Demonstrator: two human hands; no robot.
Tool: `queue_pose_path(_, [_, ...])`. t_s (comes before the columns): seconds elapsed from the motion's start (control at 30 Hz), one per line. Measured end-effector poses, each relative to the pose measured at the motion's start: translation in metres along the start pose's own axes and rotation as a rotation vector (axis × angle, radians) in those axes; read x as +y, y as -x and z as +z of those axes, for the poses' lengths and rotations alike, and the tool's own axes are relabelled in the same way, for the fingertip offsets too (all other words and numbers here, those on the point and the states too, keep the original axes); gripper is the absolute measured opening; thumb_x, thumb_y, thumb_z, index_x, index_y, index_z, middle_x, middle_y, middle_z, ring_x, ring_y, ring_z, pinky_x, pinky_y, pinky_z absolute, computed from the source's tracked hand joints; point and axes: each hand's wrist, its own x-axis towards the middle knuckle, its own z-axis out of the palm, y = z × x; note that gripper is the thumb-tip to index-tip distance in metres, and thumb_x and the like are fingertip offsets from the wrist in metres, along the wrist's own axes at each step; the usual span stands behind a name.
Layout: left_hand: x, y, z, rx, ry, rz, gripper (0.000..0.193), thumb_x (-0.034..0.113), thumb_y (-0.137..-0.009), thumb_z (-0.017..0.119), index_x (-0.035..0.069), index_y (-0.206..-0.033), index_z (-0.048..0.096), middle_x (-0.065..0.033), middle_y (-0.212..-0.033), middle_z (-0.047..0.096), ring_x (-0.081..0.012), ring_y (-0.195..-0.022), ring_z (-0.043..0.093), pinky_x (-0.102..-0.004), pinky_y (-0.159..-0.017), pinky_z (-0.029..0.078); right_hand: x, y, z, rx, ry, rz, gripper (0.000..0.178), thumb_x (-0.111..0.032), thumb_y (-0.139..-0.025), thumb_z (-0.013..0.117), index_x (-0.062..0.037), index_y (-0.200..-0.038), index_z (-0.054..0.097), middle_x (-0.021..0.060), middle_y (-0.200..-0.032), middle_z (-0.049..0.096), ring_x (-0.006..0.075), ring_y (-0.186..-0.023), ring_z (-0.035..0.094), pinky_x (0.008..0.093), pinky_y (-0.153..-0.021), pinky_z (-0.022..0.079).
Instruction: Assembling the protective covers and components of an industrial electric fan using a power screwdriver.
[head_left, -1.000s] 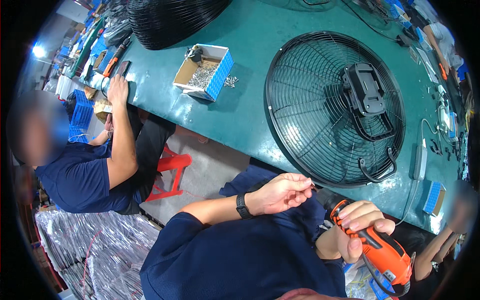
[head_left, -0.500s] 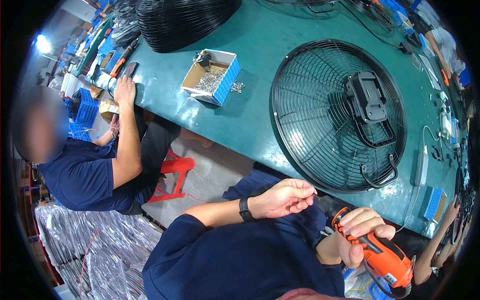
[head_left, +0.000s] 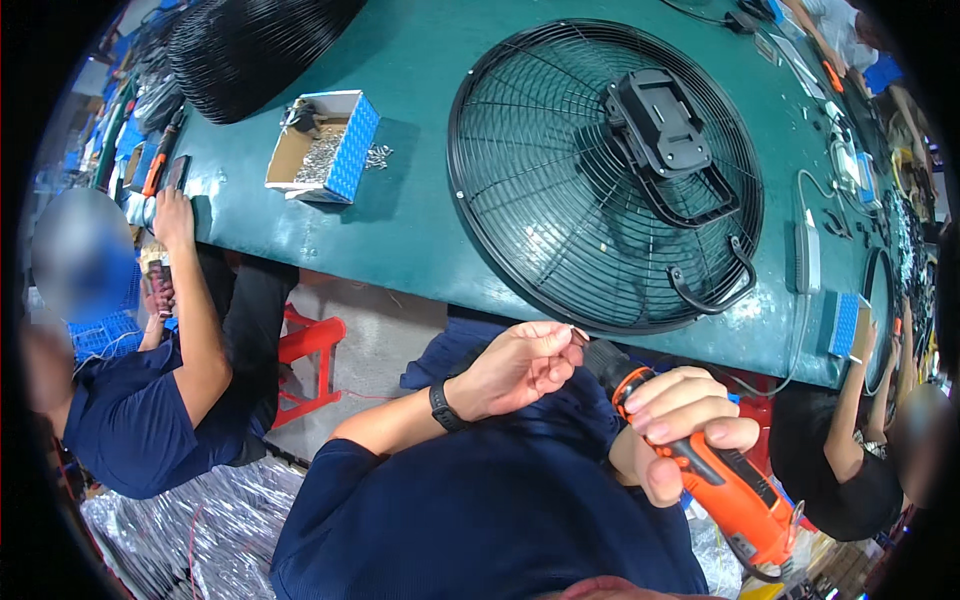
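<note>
My right hand (head_left: 680,415) is wrapped around an orange and black corded electric screwdriver (head_left: 735,500), its black nose pointing up and left. My left hand (head_left: 525,365), with a dark band on the wrist, pinches something small and dark right by the tool's tip; it is too small to name. Just beyond both hands lies a round black wire fan guard (head_left: 540,200), flat on the green table (head_left: 400,215). A black motor housing (head_left: 660,120) sits on the guard, with a black handle (head_left: 715,285) near its lower right rim.
A blue and white box (head_left: 345,155) of small screws stands on the left, some spilled beside it. Stacked black fan guards (head_left: 250,50) fill the far left. A co-worker (head_left: 150,400) sits at left near a red stool (head_left: 315,350); another (head_left: 840,450) works at right.
The view has shifted, so the table things appear further left and higher. My hands have come together: the screwdriver's nose now meets my left fingertips.
</note>
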Motion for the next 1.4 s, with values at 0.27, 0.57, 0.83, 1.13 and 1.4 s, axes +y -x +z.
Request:
queue_pose_path(0.27, [-0.001,-0.008,0.002,0.014,0.042,-0.045,0.027,0.029,-0.099,0.047,0.007,-0.089,0.058,-0.0005,-0.067,0.050,-0.0071,-0.056,0.044,-0.0198,-0.044,0.033,0.004,-0.004,0.000,-0.111,0.082,0.051,0.053,-0.004,-0.070,0.073,-0.0045,-0.113,0.042,0.0135,-0.078,0.064,0.0251,-0.063,0.065,0.0406,-0.059,0.058])
queue_pose_path(0.57, [-0.002,-0.009,-0.005,0.054,0.042,-0.028,0.029,0.031,-0.098,0.048,0.010,-0.079,0.053,-0.0034,-0.065,0.054,-0.0089,-0.055,0.047,-0.0209,-0.045,0.034,0.020,-0.019,0.009,-0.137,0.111,0.131,0.050,-0.001,-0.070,0.069,-0.0040,-0.112,0.042,0.0143,-0.075,0.063,0.0255,-0.061,0.064,0.0411,-0.059,0.057])
queue_pose_path(0.83, [0.000,-0.007,-0.017,-0.006,0.022,0.018,0.020,0.015,-0.095,0.050,-0.002,-0.094,0.060,-0.0116,-0.080,0.065,-0.0127,-0.059,0.058,-0.0245,-0.049,0.045,0.051,-0.042,0.024,-0.165,0.024,0.234,0.045,0.007,-0.067,0.067,-0.0006,-0.107,0.047,0.0116,-0.074,0.065,0.0207,-0.060,0.063,0.0331,-0.057,0.054])
queue_pose_path(1.13, [0.005,-0.005,-0.020,0.085,-0.052,0.116,0.016,0.009,-0.091,0.052,-0.003,-0.099,0.058,-0.0108,-0.082,0.065,-0.0137,-0.063,0.060,-0.0244,-0.053,0.048,0.060,-0.053,0.037,-0.324,-0.068,0.220,0.028,-0.001,-0.062,0.070,0.0004,-0.085,0.053,0.0089,-0.059,0.059,0.0201,-0.046,0.058,0.0311,-0.046,0.050])
queue_pose_path(1.4, [-0.003,0.017,-0.018,0.098,-0.548,0.334,0.028,0.005,-0.089,0.058,-0.006,-0.114,0.056,-0.0067,-0.090,0.062,-0.0097,-0.070,0.056,-0.0221,-0.061,0.047,0.048,-0.041,0.029,-0.182,0.058,0.335,0.039,-0.007,-0.072,0.070,-0.0028,-0.104,0.048,0.0081,-0.072,0.059,0.0191,-0.061,0.056,0.0307,-0.055,0.049])
